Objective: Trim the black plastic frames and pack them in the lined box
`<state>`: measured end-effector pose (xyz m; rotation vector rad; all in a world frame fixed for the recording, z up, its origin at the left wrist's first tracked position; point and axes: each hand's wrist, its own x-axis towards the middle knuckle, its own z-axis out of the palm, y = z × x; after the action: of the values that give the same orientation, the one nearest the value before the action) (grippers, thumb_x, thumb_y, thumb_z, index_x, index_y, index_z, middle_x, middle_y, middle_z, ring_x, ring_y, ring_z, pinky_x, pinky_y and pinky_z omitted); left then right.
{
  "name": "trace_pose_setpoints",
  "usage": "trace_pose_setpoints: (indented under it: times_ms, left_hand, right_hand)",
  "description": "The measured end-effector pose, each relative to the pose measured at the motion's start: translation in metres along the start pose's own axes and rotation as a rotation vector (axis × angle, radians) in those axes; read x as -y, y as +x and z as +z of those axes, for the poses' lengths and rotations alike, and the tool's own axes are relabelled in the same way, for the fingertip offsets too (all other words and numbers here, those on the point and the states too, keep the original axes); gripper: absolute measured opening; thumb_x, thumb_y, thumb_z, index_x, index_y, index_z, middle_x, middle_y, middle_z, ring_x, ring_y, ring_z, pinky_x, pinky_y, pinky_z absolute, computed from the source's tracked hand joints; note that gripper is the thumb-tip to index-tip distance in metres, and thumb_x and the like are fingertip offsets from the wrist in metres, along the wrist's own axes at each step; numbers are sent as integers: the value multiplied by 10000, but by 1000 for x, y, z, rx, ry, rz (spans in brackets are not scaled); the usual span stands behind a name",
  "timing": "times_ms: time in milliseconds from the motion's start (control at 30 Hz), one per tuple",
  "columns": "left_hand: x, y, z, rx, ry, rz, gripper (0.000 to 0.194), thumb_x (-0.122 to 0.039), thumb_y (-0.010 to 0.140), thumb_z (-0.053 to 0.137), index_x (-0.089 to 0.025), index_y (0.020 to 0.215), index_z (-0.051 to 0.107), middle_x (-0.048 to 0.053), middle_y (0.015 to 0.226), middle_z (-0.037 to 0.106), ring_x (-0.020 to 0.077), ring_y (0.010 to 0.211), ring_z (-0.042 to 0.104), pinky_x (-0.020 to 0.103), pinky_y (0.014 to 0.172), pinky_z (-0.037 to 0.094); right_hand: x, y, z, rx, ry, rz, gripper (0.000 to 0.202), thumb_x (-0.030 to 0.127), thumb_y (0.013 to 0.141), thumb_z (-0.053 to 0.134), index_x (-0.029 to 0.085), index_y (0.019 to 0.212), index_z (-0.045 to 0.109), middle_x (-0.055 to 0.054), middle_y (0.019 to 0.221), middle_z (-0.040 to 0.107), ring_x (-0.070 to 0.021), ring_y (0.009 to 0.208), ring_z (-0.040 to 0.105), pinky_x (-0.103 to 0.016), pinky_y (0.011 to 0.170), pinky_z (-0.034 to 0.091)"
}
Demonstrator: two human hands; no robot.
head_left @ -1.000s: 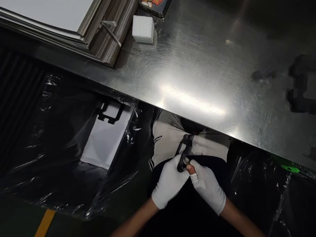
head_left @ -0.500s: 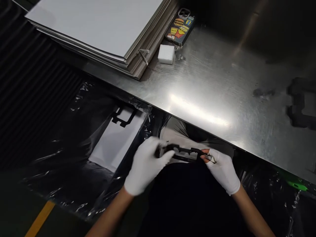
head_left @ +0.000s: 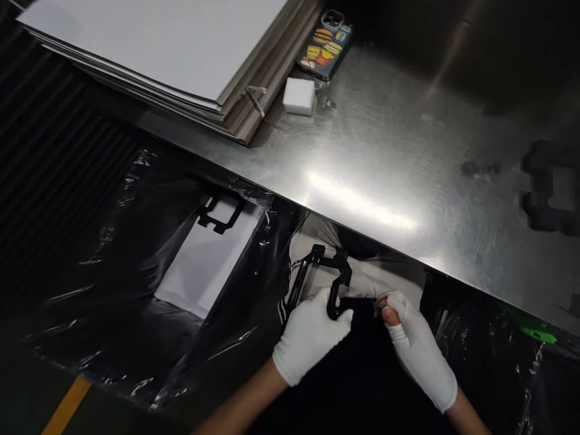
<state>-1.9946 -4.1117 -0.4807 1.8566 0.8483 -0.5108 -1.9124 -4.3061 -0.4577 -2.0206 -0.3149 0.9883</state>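
Note:
My left hand (head_left: 312, 335), in a white glove, grips a black plastic frame (head_left: 339, 264) by its lower right side, with the thumb on the near end. The frame is tilted up above my lap and has an open middle and notched tabs. Just to its right, my right hand (head_left: 419, 344), also gloved but with bare thumb and fingertip showing, is closed in a pinch beside the frame's lower end. Whatever lies between those fingertips is too small and dark to make out.
A metal table (head_left: 385, 151) bears a stack of white sheets (head_left: 149, 42), a phone (head_left: 325, 48), a white foam block (head_left: 299, 95) and blurred black frames (head_left: 541, 187) at right. Left of me, a black plastic-lined bin (head_left: 122, 266) holds a white board (head_left: 203, 260) with another black frame (head_left: 220, 214).
The black frame has turned from nearly edge-on to showing its open face. My left hand has moved right and down with it. My right hand has shifted slightly right and down.

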Motion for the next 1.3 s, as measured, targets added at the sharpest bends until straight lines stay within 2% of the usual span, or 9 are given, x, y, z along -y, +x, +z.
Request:
trace_pose_setpoints:
  times_ms: [67,133,233,300,600,833,1033,1167,1300]
  left_hand:
    - [3,-8,2,32,260,43,224,-409,882,690,-220,992,641,69,841,766,295,814,745,364,746,491]
    - [4,-13,5,83,406,61,238,-432,943,617,-212,1029,638,82,835,779,310,792,764,368,723,480]
    - [4,-14,10,105,578,102,304,-472,964,569,-185,1041,634,106,789,768,337,758,770,377,689,469]
    - [4,-14,13,98,642,115,347,-499,966,553,-171,1039,639,119,769,761,347,742,768,383,670,465]
    - [9,-14,21,8,747,236,409,-559,997,539,-172,990,673,107,688,719,316,622,722,372,581,416]
    - [11,-14,23,-94,805,330,359,-497,970,558,-175,869,682,99,617,678,345,575,710,404,550,400]
    - [13,-15,24,-116,852,336,375,-505,953,584,-175,810,692,106,579,661,348,565,705,402,536,387]
    - [12,-18,27,-117,854,319,403,-515,973,556,-180,795,693,113,582,668,355,571,712,400,546,392]
    - [7,-17,31,-59,815,219,444,-552,993,526,-170,843,694,115,614,680,365,621,728,409,590,434]
  right_hand:
    - [-10,-6,4,168,-96,38,562,674,1121,335,243,797,493,21,739,587,-157,656,564,-284,620,440]
    - [-20,-9,17,244,-188,26,569,673,1130,288,239,808,468,42,680,549,-135,575,503,-276,572,344]
    - [-27,-10,35,198,-315,-4,549,620,1153,231,237,892,526,30,711,602,-136,585,540,-277,581,308]
    - [-26,-9,38,182,-350,-6,546,600,1160,228,234,916,552,20,720,630,-138,586,564,-278,575,300]
    - [-16,-2,32,189,-379,11,602,618,1153,216,230,927,618,-1,690,666,-152,554,600,-270,560,351]
    - [-17,-3,34,209,-337,76,563,601,1156,254,238,925,616,-2,710,695,-150,541,609,-262,541,359]
    - [-20,-8,42,194,-352,163,475,542,1160,312,241,974,629,-18,751,728,-177,606,670,-263,565,363]
    - [-26,-11,44,160,-296,204,513,590,1152,273,239,947,587,-3,694,678,-163,558,626,-255,546,360]
    - [-29,-13,39,161,-150,149,569,662,1126,232,242,899,542,-6,696,641,-164,559,595,-270,551,391]
